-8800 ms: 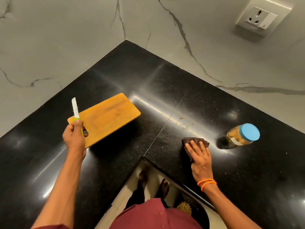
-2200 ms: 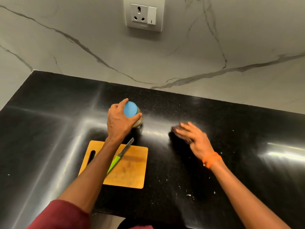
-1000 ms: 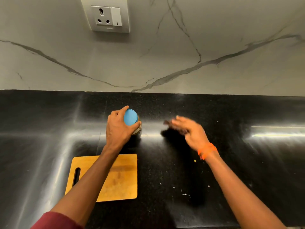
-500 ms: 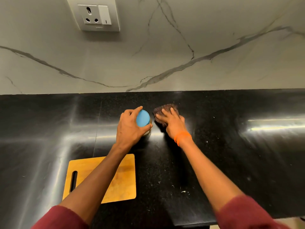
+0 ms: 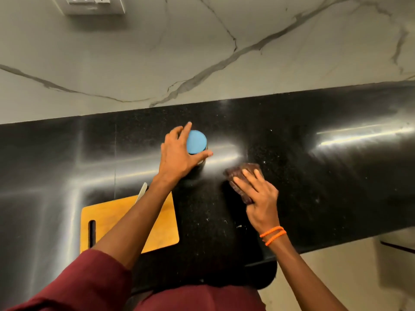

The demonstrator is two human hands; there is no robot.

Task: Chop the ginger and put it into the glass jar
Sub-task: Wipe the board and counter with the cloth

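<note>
Fingers (image 5: 183, 131) of the left hand (image 5: 177, 158) curl round the glass jar (image 5: 197, 145), thumb on its near side under the blue lid; the right hand's (image 5: 260, 198) fingers lie straight and slightly spread, pressing a brown scrub pad (image 5: 241, 176). Taking the jar as landmark: the black countertop (image 5: 314, 187) bears it, with the marble wall (image 5: 202, 52) behind. The wooden cutting board (image 5: 107, 221) lies nearer and to the left. The pad sits just right of the jar. A knife blade tip (image 5: 142, 191) shows at the board's far edge. No ginger is visible.
</note>
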